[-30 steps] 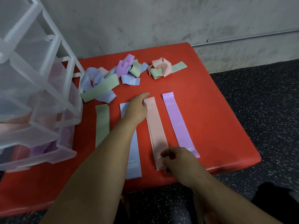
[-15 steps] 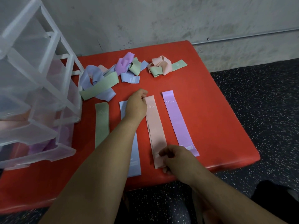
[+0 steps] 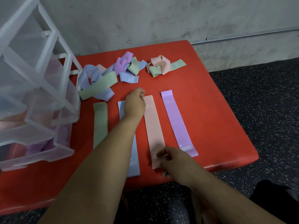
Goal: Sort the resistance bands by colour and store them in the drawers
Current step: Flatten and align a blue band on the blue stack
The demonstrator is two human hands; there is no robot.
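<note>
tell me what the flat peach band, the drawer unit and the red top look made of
Peach band: probably matte rubber or fabric; lies limp, no shine. Drawer unit: frosted translucent plastic; colours show through. Red top: seemingly padded vinyl; rounded edge, faint sheen.

A grey concrete wall [image 3: 161, 18] fills the back, mottled and stained, with a thin dark crack [image 3: 97, 44] near its left part. A slim metal pipe [image 3: 258, 33] runs along the wall on the right, sloping slightly upward toward the edge. The red tabletop [image 3: 202, 88] stands against this wall; its corners are rounded and its front edge catches a soft shine. The floor [image 3: 267, 97] is black with pale speckles, seen to the right of the tabletop and below it. The light is even and dim.
</note>
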